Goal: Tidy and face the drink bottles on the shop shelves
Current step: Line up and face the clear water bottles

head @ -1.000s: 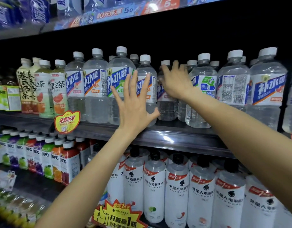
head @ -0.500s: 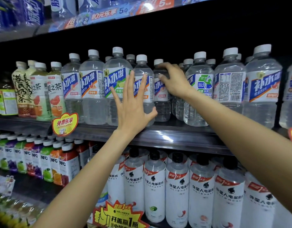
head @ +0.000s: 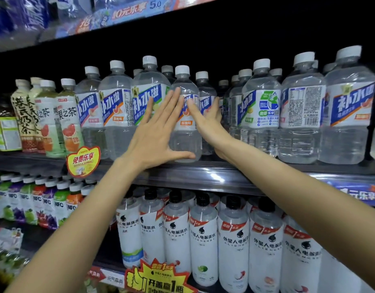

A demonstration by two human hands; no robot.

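Note:
A row of clear drink bottles with white caps and blue-white labels stands on the middle shelf [head: 203, 176]. My left hand [head: 159, 132] lies flat with straight fingers against the front of one clear bottle [head: 185, 132], thumb spread under it. My right hand [head: 205, 117] reaches in beside that bottle's right side, fingers straight, touching it and the smaller bottle [head: 205, 96] behind. One bottle [head: 300, 111] to the right shows its back label with a barcode.
Tea bottles [head: 45, 115] stand at the left of the same shelf. Below are NFC juice bottles [head: 47, 204] and white black-capped bottles [head: 203, 240]. A yellow price tag [head: 83, 160] hangs from the shelf edge. Another stocked shelf [head: 119, 15] runs above.
My right hand came down from the bottle top further back to the side of the front bottle. My left hand pressed flatter onto the bottle. The view moved closer.

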